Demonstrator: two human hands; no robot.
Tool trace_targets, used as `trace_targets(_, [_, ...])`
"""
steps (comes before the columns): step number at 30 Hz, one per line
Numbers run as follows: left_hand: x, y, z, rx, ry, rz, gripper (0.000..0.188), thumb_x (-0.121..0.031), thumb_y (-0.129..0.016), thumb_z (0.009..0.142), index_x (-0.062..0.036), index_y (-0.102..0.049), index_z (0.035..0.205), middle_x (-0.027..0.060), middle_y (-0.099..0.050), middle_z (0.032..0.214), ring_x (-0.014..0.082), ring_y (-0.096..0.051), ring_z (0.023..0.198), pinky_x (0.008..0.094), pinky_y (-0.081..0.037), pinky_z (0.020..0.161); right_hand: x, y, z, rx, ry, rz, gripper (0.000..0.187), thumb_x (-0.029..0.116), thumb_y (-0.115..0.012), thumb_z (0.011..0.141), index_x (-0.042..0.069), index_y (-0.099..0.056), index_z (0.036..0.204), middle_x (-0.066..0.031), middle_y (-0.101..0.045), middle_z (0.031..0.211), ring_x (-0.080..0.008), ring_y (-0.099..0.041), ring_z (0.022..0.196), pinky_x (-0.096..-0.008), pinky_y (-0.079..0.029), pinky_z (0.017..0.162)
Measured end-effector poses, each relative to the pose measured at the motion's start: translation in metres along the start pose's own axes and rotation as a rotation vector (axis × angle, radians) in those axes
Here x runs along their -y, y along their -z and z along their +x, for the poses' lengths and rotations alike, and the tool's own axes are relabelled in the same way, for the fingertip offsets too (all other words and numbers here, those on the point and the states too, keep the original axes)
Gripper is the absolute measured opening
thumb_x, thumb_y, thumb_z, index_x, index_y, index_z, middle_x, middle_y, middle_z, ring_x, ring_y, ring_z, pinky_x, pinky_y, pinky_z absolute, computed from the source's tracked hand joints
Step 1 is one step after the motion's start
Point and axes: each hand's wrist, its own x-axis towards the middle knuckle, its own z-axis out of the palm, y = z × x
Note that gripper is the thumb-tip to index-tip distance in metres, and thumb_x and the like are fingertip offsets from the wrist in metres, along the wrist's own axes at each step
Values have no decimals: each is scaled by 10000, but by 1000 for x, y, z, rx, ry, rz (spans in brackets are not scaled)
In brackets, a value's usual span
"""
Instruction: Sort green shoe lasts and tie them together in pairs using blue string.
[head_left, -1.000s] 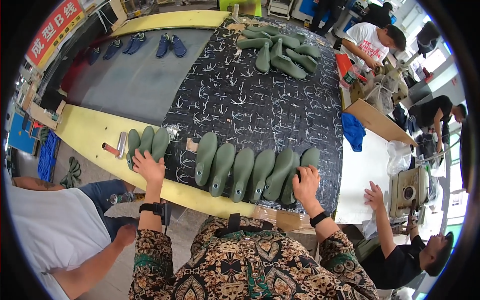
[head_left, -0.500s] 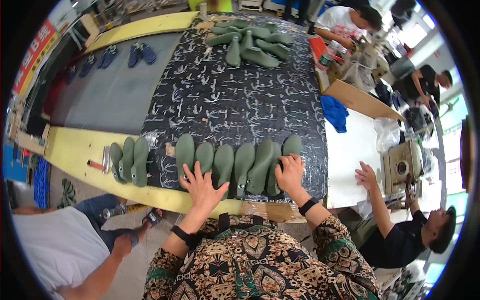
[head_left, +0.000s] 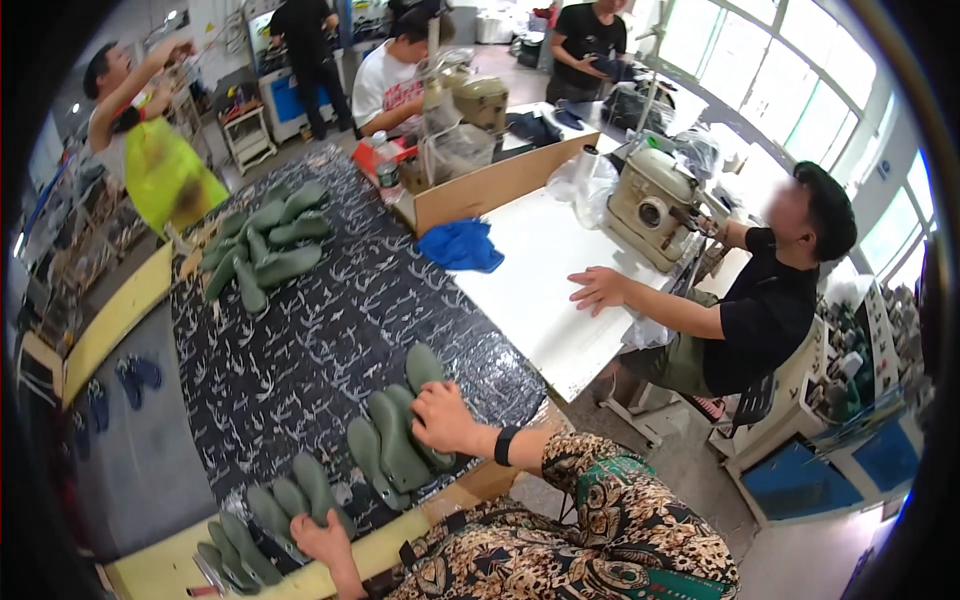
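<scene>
Green shoe lasts stand in a row along the table's near edge. My left hand (head_left: 324, 541), fingers apart, rests against the near ends of a group of lasts (head_left: 290, 497) in the row's middle. Farther left is another small group of lasts (head_left: 240, 550). Across a gap to the right, my right hand (head_left: 443, 416) curls its fingers over the rightmost lasts. One last (head_left: 424, 366) sticks out beyond its fingertips, and two others (head_left: 385, 440) lean side by side left of it. My right palm hides part of these lasts.
A pile of green lasts (head_left: 265, 240) lies at the dark table's (head_left: 330, 370) far end. Right of it stand a white worktop (head_left: 540, 310), a blue cloth (head_left: 460, 246) and a sewing machine (head_left: 650, 205). A seated person's hand (head_left: 600, 288) reaches over the worktop. Dark blue shoes (head_left: 138, 372) sit at left.
The view has swung to the right. A gap now parts the row between my two hands, with lasts bunched on either side. The far pile looks the same.
</scene>
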Motion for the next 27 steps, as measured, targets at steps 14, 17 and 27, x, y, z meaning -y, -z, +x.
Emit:
trace_targets(14, [-53,24,30,330,-227,49,604,-458,-570,844,17,-487,1209,239,-449,1264,415,-416,1151,549,-323,940,4,-9,1,4,-8,11,208,213,-579,702,26,-573,793,-100,-544,848,-253,-477,955,-441,-349,816])
trace_targets(17, [-122,17,19,518,-382,-61,552,-409,-590,836,27,-517,1166,220,-436,1289,384,-407,1179,481,-361,950,6,-14,-1,14,-6,35,212,215,-583,696,28,-576,796,-96,-546,851,-250,-479,946,-439,-350,812])
trace_targets(27, [-146,-1,10,475,-291,-91,611,-400,-670,772,92,-536,1108,259,-474,1212,403,-463,1091,484,-376,922,1,-17,-4,-34,6,78,212,228,-579,705,27,-576,770,-90,-545,806,-250,-473,946,-451,-346,804])
